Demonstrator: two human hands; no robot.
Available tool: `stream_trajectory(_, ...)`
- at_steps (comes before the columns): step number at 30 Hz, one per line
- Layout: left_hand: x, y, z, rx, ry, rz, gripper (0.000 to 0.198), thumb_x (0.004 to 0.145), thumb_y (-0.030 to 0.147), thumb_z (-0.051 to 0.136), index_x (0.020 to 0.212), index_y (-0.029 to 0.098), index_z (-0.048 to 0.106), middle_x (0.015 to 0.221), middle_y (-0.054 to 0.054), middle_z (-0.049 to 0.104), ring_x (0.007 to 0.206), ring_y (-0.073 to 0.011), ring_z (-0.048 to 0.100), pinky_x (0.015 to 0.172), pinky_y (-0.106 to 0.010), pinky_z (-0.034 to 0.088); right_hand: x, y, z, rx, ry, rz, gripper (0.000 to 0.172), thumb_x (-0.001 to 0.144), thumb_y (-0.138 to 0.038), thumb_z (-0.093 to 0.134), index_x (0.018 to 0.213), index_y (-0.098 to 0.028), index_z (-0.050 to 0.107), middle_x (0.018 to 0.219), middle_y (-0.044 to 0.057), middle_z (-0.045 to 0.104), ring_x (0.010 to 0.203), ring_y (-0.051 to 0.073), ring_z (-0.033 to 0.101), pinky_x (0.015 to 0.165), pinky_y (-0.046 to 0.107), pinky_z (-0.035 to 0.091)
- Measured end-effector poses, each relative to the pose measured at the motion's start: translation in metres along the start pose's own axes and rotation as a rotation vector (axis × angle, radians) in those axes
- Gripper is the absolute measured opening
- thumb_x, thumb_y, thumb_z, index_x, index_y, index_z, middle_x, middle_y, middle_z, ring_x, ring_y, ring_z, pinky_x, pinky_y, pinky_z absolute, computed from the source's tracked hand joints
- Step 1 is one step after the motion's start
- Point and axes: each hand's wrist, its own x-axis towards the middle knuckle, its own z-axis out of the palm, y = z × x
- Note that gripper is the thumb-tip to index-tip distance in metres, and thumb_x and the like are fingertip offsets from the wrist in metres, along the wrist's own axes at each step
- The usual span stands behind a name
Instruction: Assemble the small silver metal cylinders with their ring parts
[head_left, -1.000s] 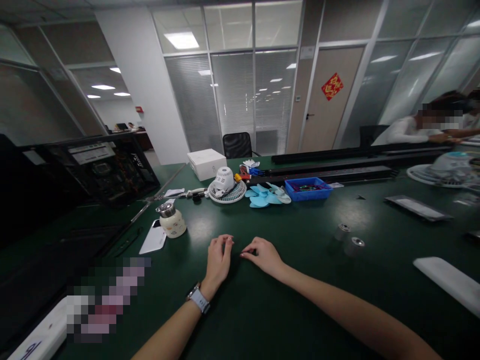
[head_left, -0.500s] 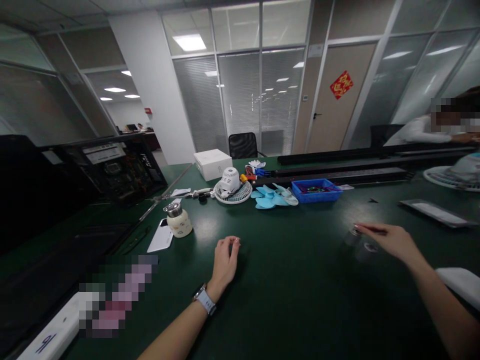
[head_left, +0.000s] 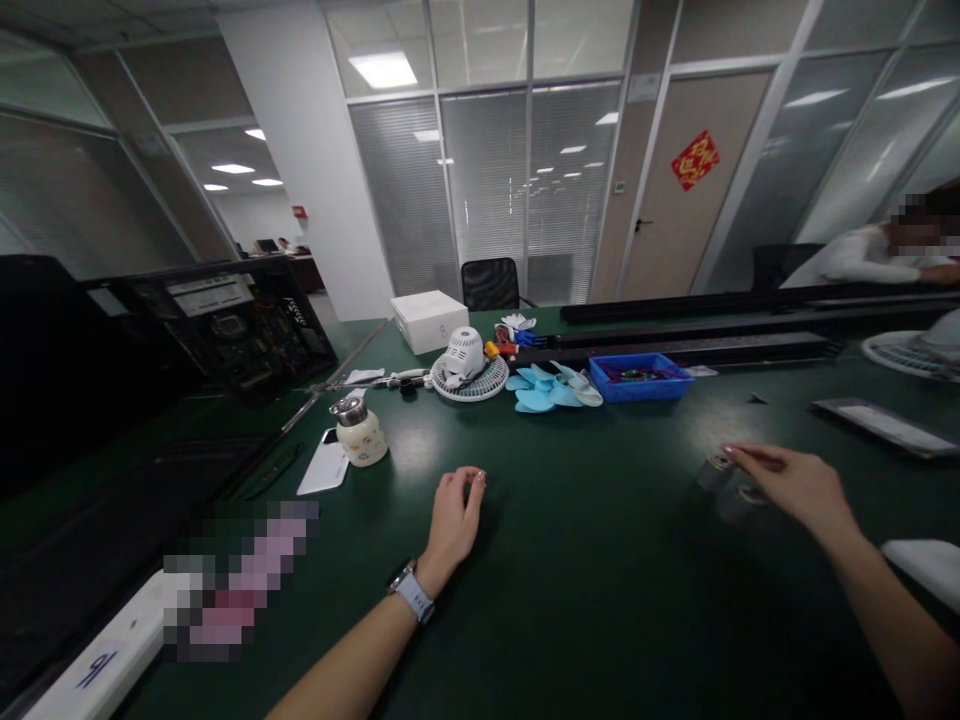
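Observation:
My right hand [head_left: 806, 490] reaches in from the right, fingers and thumb pinched at the top of a small grey cylinder [head_left: 712, 474]. Just in front of the fingers, a second grey cylinder [head_left: 742, 503] stands beside the first; both are dim and slightly blurred, so their exact kind is unclear. Over the middle of the green table [head_left: 570, 580], my left hand [head_left: 454, 515] is closed, thumb against curled fingers. Whatever it may hold is hidden. A watch [head_left: 411, 590] is on the left wrist.
A cream flask [head_left: 364, 440] stands by a white phone-like slab [head_left: 324, 470] at left. Farther back are a white fan part [head_left: 465, 365], blue fan blades [head_left: 547, 390], a blue tray [head_left: 641, 388] and a white box [head_left: 429, 322]. A co-worker [head_left: 847, 258] sits far right.
The whole view has shifted slightly, moving most things a little right. Both hands keep nearly the same pose, the right one still at the grey cylinder.

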Motion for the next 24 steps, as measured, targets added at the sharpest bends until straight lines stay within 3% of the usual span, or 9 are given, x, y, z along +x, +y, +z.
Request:
stream_trajectory(5,0.000,0.001,0.000,-0.005,-0.021,-0.007,0.035,0.096,0.046,0.036,0.100,0.022,0.060,0.096,-0.005,0.066,0.096,-0.0220,0.057,0.084,-0.037,0.045,0.001,-0.003,-0.001,-0.041,-0.096,0.011,0.030,0.066,-0.045,0.069,0.082,-0.022,0.077,0.078,0.009,0.075,0.074,0.029,0.068,0.060,0.034,0.048)
stream_trajectory(9,0.000,0.000,0.000,-0.015,-0.035,-0.013,0.035,0.096,0.046,0.036,0.100,0.021,0.060,0.096,-0.006,0.065,0.095,-0.0217,0.058,0.085,-0.037,0.045,-0.003,-0.011,-0.003,-0.027,-0.154,0.055,0.034,0.069,-0.043,0.069,0.091,-0.019,0.077,0.083,0.011,0.075,0.077,0.028,0.068,0.063,0.034,0.047)
stream_trajectory(13,0.000,-0.002,0.002,-0.023,-0.034,-0.015,0.034,0.095,0.046,0.037,0.100,0.021,0.060,0.098,-0.006,0.064,0.094,-0.0211,0.059,0.084,-0.037,0.046,-0.004,-0.003,-0.022,0.133,-0.163,0.130,0.048,0.069,-0.036,0.072,0.114,-0.019,0.069,0.089,0.014,0.075,0.085,0.026,0.068,0.072,0.035,0.047)
stream_trajectory(15,0.000,-0.003,0.002,-0.017,-0.033,-0.013,0.033,0.095,0.046,0.038,0.101,0.021,0.060,0.098,-0.006,0.064,0.094,-0.0211,0.059,0.083,-0.036,0.046,-0.004,0.009,-0.034,0.268,-0.195,0.136,0.051,0.065,-0.028,0.076,0.115,-0.021,0.068,0.098,0.016,0.073,0.089,0.023,0.068,0.079,0.036,0.046)
stream_trajectory(20,0.000,-0.003,0.002,0.003,-0.025,0.004,0.031,0.095,0.045,0.040,0.100,0.022,0.060,0.095,-0.006,0.065,0.094,-0.0218,0.058,0.082,-0.036,0.045,-0.014,0.018,-0.038,0.407,-0.656,0.124,0.045,0.045,-0.019,0.085,0.089,-0.020,0.076,0.097,0.019,0.073,0.087,0.024,0.069,0.085,0.038,0.045)
stream_trajectory(24,0.000,-0.003,0.003,-0.005,-0.036,0.003,0.030,0.095,0.044,0.040,0.101,0.022,0.059,0.095,-0.006,0.064,0.093,-0.0216,0.058,0.081,-0.036,0.045,-0.023,0.004,-0.031,0.398,-0.760,0.053,0.034,0.049,-0.022,0.083,0.083,-0.022,0.077,0.094,0.015,0.074,0.090,0.025,0.069,0.087,0.035,0.046)
